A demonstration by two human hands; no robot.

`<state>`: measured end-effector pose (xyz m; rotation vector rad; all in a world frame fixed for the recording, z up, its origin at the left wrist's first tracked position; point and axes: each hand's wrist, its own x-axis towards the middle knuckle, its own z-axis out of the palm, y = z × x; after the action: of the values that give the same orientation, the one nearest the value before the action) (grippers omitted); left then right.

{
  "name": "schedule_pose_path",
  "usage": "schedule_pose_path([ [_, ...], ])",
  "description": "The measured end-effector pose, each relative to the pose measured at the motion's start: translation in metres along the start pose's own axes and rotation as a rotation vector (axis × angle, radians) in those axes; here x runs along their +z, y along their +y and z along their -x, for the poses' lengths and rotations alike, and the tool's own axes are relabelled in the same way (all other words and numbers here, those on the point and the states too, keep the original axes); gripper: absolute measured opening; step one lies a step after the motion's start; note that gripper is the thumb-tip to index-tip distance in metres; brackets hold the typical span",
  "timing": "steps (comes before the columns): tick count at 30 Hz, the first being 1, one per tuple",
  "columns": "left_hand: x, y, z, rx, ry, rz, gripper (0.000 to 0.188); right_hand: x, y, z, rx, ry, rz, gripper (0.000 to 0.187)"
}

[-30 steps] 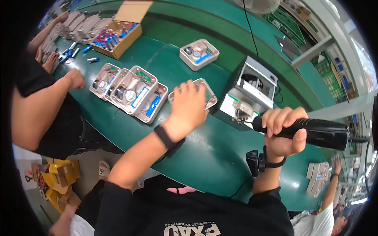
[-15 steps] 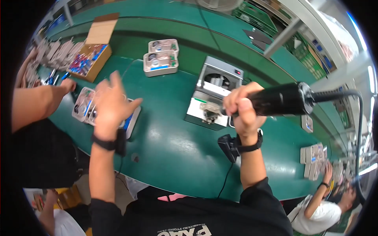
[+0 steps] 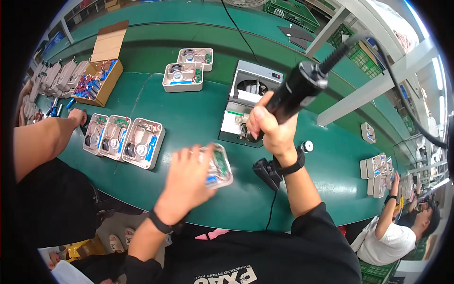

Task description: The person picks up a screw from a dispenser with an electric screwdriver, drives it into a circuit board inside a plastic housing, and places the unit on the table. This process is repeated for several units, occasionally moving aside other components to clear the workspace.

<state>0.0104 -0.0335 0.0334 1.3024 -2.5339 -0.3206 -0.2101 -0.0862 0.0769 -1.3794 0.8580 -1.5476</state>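
Observation:
My right hand [image 3: 274, 130] is wrapped round a black electric screwdriver [image 3: 298, 90] with a cable at its top end. Its lower end, mostly hidden by my fingers, is over the front of a boxy screw feeder [image 3: 231, 128]. My left hand [image 3: 184, 177], slightly blurred, grips the side of a white plastic housing [image 3: 226, 165] with a green circuit board and a blue part inside. The housing is tilted near the table's middle. Left of it, three similar open housings [image 3: 144, 142] stand in a row, holding round speakers, wires and blue parts.
Two more housings [image 3: 184, 78] stand at the back. A cardboard box [image 3: 109, 90] of blue cells stands far left, near a co-worker's arm [image 3: 47, 135]. A round metal part [image 3: 307, 146] lies right of my right wrist. Stacked housings [image 3: 377, 170] stand by another person [image 3: 390, 236] at right.
My left hand has moved right and toward me from the row of housings and now holds one housing. My right hand has shifted slightly left, and the screwdriver has swung from level to more upright.

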Motion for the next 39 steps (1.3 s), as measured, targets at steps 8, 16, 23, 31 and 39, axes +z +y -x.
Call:
schedule_pose_path([
  [8, 0.028, 0.008, 0.002, 0.050, -0.041, 0.144, 0.086, 0.013, 0.013, 0.036, -0.050, -0.109, -0.111, 0.029],
  [16, 0.029, 0.006, 0.001, 0.037, -0.053, 0.156, 0.097, 0.009, 0.047, 0.043, 0.000, -0.146, -0.010, 0.030],
  [23, 0.029, 0.005, 0.002, 0.028, -0.057, 0.183, 0.088, 0.011, 0.055, 0.045, 0.041, -0.133, -0.034, 0.030],
  [31, 0.014, -0.014, 0.002, 0.102, -0.159, 0.308, 0.096, 0.017, 0.057, 0.048, 0.010, -0.092, -0.007, 0.030],
  [39, 0.016, -0.014, 0.005, 0.089, -0.140, 0.358, 0.097, 0.013, 0.055, 0.043, 0.051, -0.111, -0.068, 0.031],
])
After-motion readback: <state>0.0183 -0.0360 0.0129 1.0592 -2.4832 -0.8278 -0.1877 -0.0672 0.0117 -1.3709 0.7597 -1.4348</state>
